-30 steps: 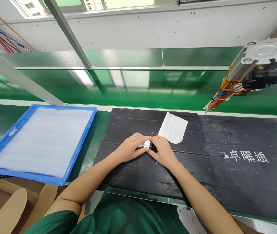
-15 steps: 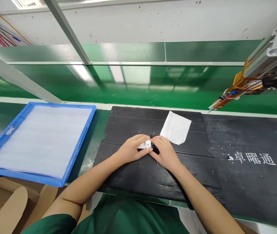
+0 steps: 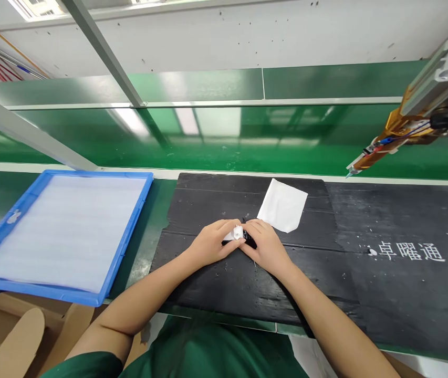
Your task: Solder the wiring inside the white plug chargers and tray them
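Both hands meet over the black mat (image 3: pixel 208 197), around a small white part (image 3: pixel 238 232) with a round raised knob. My left hand (image 3: pixel 215 241) grips it from the left, thumb at the near side and fingers at the far side. From the right, my right hand (image 3: pixel 265 244) closes on a small black piece (image 3: pixel 251 241) that adjoins the white part. The fingertips of the two hands nearly touch. Fingers cover much of both pieces, so their exact kind cannot be made out. Just beyond my right hand lies a white sheet of paper (image 3: pixel 283 205).
A blue tray (image 3: pixel 101 294) lined with a white sheet stands on the left. An orange and metal tool (image 3: pixel 381 142) hangs at the upper right. Cardboard (image 3: pixel 7 336) lies below the tray. White characters (image 3: pixel 410 251) mark the mat's right side.
The view has shifted slightly. Both hands keep the same hold on the small white and black pieces, with no clear movement.
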### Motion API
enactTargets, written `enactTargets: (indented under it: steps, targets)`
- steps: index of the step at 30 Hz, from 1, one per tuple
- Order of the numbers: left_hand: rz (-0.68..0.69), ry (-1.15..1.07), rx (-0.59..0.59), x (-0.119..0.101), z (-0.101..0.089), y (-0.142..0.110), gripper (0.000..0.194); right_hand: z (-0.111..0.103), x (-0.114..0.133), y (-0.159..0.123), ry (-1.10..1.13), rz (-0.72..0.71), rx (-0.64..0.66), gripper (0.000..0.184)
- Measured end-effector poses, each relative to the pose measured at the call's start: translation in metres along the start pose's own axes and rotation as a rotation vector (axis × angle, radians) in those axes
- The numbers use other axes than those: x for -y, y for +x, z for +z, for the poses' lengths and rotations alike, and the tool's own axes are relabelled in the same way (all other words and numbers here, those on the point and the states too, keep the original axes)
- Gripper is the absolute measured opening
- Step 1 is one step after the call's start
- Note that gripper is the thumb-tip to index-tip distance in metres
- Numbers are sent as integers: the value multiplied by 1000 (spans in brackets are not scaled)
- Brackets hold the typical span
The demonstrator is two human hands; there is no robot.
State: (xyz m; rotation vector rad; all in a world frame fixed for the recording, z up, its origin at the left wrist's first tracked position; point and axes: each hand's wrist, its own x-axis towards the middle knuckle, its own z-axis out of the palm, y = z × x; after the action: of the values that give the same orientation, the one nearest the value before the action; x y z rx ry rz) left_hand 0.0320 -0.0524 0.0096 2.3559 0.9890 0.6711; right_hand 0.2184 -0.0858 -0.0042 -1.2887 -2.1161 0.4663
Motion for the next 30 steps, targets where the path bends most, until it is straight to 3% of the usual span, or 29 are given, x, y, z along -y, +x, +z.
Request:
enactTargets:
  steps: [20, 26, 30]
  targets:
    - [22, 364, 98, -9, 0, 2, 37, 3, -2, -1, 5, 11, 38, 23]
    - [-4, 165, 159, -7, -4, 3, 33, 1, 0, -1, 20, 29, 35, 16]
    - [-268, -252, 8, 7, -6, 8, 32, -3, -2, -2, 68, 76, 34, 36]
